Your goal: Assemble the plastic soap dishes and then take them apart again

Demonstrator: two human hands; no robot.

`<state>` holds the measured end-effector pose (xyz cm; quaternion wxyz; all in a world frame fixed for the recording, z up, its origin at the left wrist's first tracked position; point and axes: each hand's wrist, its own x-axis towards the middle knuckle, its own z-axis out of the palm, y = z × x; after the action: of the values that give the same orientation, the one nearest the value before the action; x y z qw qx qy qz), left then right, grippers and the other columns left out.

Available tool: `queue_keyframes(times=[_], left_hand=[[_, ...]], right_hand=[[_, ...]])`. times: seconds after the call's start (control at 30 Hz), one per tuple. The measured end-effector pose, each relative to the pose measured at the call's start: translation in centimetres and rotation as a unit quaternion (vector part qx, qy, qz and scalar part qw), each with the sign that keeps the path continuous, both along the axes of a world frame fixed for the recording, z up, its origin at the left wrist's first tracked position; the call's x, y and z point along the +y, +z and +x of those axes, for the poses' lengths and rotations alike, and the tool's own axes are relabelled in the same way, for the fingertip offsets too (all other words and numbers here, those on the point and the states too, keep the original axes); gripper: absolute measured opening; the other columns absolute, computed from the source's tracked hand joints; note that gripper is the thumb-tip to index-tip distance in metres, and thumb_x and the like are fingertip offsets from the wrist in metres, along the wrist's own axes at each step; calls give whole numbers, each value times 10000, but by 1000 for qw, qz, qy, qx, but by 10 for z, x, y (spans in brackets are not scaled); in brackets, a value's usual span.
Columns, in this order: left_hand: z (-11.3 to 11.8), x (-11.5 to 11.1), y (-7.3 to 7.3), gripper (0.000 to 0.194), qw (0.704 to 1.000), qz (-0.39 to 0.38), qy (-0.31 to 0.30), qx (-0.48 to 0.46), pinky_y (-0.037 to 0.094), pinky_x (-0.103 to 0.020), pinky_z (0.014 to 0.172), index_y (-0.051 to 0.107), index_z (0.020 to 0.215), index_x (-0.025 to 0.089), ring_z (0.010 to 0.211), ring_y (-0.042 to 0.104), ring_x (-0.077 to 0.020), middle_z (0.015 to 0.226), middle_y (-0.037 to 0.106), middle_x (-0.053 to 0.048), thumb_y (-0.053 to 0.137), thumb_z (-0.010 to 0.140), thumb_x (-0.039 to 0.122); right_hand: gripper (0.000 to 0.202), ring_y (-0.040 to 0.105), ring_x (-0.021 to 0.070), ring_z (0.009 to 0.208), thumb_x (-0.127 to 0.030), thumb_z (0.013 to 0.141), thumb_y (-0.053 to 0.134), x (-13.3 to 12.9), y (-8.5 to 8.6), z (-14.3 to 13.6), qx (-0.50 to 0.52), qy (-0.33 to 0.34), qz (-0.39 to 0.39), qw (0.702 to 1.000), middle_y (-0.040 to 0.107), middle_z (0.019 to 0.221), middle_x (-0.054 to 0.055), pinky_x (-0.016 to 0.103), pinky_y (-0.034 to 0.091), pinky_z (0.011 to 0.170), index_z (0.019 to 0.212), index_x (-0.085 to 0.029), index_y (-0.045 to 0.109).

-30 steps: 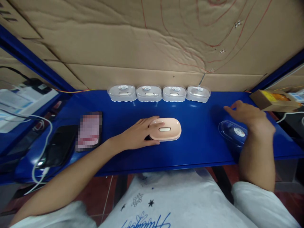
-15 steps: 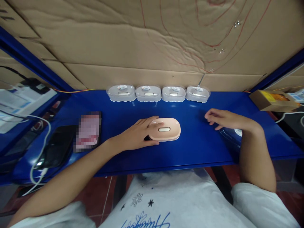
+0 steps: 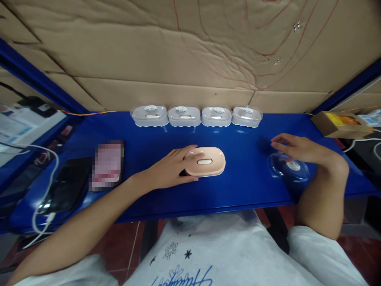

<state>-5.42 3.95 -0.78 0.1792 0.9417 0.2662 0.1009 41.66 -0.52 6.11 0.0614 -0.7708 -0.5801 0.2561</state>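
A peach-coloured oval box (image 3: 218,161) with a white oval piece on its top lies at the middle of the blue table (image 3: 238,190). My left hand (image 3: 178,165) grips its left end, thumb along the near side and fingers over the top and far side. To the right, a clear plastic cover (image 3: 288,169) with a round white label rests on the table. My right hand (image 3: 294,147) hovers above the far side of that cover, fingers loosely bent and apart, nothing between them.
Several lidded pale boxes (image 3: 184,117) stand in a row against the cardboard wall (image 3: 133,59). Phones (image 3: 64,182) and white cables (image 3: 49,194) lie at the left. A cardboard box (image 3: 339,125) sits at the back right.
My right hand has moved to the right, over the clear cover, and its fingers have opened a little. My left hand stays on the peach box.
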Motion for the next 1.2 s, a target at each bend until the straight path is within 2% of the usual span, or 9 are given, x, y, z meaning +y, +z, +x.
queue_keyframes(times=[0.1,0.27,0.4,0.53,0.63,0.83,0.93,1.03,1.2], left_hand=[[0,0,0,694,1000,-3,-3,7,402,-616,1300,471,1683,357,1638,398,-409,1784,399,-139,710,1063,555],[1,1,0,702,1000,-1,-2,23,395,-606,1301,459,1689,350,1642,389,-401,1790,384,-142,709,1067,559],[0,1,-1,691,1000,-7,-3,13,390,-594,1306,465,1687,350,1638,392,-399,1779,405,-134,702,1071,553],[-1,1,-1,678,1000,-9,-3,4,388,-586,1304,469,1683,356,1633,399,-395,1785,390,-130,686,1076,567],[-1,1,-1,729,1000,-12,-11,-4,374,-582,1305,452,1694,352,1626,403,-403,1774,415,-129,719,1053,575],[6,-4,-8,1133,998,-47,-1,-35,216,-648,1345,264,1764,309,1571,472,-435,1708,506,-175,888,884,652],[8,-4,-15,1206,997,-52,35,-50,147,-681,1352,238,1750,287,1589,451,-450,1731,469,-201,921,834,671],[7,0,-19,1294,993,-54,85,-64,156,-683,1348,188,1755,291,1618,409,-467,1764,412,-211,960,783,655],[5,5,-19,1338,989,-86,97,-70,185,-668,1346,126,1768,305,1654,338,-472,1804,339,-199,950,781,673]], right_hand=[[494,774,340,1173,-648,983,622,-3,9,-31,93,98,-3,991,758,1396,109,463,699,877,1331,-301,678],[555,481,398,1602,-727,1015,614,-6,11,-39,89,301,149,938,491,1749,36,572,549,1210,1444,-382,681],[734,372,428,1662,-731,963,704,0,-4,-35,37,327,146,933,383,1816,54,670,424,1295,1605,-408,550],[855,201,460,1717,-775,981,640,17,-29,-53,-39,256,215,942,261,1855,143,736,277,1330,1679,-317,454],[897,264,493,1690,-753,977,668,29,-50,-77,-52,256,234,936,249,1846,210,772,299,1289,1688,-262,427],[542,632,397,1435,-493,985,743,36,-70,-107,37,293,337,894,662,1527,165,643,531,1171,1453,-271,583],[507,640,365,1418,-434,989,743,31,-67,-112,95,320,405,851,664,1484,151,610,559,1158,1440,-292,559],[574,607,356,1465,-406,968,771,22,-66,-119,120,399,402,815,624,1536,156,598,552,1185,1480,-300,534],[622,525,345,1570,-390,996,763,12,-74,-137,105,469,356,802,584,1634,136,599,503,1258,1562,-309,519]])
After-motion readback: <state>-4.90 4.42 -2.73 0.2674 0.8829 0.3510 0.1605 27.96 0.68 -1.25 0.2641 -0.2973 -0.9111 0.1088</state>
